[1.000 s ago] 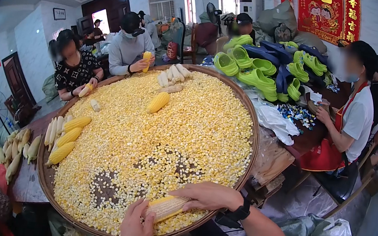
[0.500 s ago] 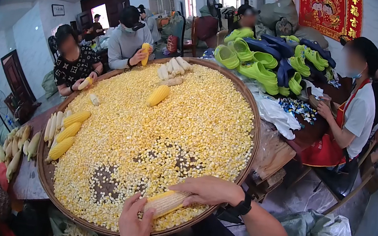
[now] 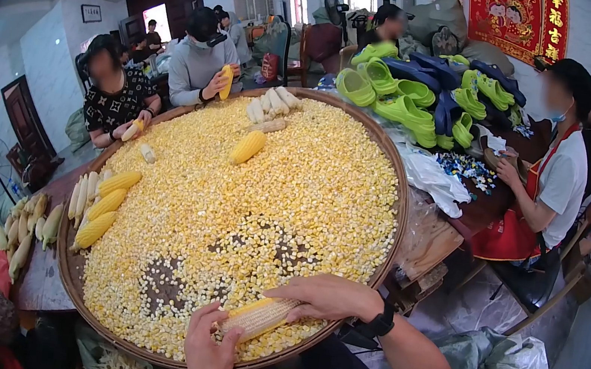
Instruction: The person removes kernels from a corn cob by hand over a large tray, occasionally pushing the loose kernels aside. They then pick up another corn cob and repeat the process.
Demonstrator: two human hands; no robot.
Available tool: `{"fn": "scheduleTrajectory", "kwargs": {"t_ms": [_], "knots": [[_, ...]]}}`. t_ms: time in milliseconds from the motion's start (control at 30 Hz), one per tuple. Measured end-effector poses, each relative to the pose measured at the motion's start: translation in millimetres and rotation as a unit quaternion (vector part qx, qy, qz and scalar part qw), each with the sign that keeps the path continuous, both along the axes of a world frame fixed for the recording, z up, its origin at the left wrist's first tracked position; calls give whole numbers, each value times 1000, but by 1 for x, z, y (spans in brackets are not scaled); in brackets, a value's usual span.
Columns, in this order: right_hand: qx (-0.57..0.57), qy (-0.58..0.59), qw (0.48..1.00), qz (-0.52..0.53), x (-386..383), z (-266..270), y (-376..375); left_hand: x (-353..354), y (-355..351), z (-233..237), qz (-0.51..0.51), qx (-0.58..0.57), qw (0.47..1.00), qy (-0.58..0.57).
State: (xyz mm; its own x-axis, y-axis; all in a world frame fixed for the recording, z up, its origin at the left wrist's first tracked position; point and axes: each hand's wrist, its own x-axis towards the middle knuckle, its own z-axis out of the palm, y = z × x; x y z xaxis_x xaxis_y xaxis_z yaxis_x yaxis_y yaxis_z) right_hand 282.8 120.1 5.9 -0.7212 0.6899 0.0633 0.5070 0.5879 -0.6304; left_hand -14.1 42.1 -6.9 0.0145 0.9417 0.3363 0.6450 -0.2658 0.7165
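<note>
Low over the near edge of a big round tray, my two hands hold one corn cob between them. Much of its upward side is bare and pale, with yellow kernels left along the far side. My left hand wraps the cob's left end, thumb on the near side. My right hand lies over its right end, fingers bent across the top; a dark watch is on that wrist. Loose corn kernels cover the tray around the cob, with dark tray bottom showing in patches just beyond it.
Full yellow cobs and stripped cobs lie on the tray. Unshelled corn is heaped on the table at left. Two people across the tray hold cobs. Green and navy clogs are piled at right, near a person in a red apron.
My hands and the cob stay nearly in place, with only a tiny shift of the left hand. People in the background turn their heads slightly.
</note>
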Motion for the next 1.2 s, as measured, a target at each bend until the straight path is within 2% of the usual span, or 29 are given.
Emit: {"fn": "scheduleTrajectory", "kwargs": {"t_ms": [100,200,300,433,667,767,967,1067,1200], "knots": [[4,-4,1000,-1,0,-2,0,1,0,2,1,-6,1000,11],[6,8,1000,-5,0,-2,0,5,0,-1,8,41,996,82],[13,13,1000,-3,1,-9,2,-1,0,0,-35,8,999,39],[20,7,1000,1,0,1,0,4,-2,5,-13,26,999,28],[29,1,1000,-1,2,-3,0,5,-1,6,8,-7,1000,7],[0,-11,1000,-9,1,-1,0,6,-2,9,19,-22,1000,-10],[5,-1,1000,-6,2,-4,1,13,-4,17,56,-39,998,7],[1,5,1000,-11,0,2,-1,3,3,0,-13,51,996,76],[-6,0,1000,-10,1,6,-2,7,-3,7,27,-7,999,28]]}}
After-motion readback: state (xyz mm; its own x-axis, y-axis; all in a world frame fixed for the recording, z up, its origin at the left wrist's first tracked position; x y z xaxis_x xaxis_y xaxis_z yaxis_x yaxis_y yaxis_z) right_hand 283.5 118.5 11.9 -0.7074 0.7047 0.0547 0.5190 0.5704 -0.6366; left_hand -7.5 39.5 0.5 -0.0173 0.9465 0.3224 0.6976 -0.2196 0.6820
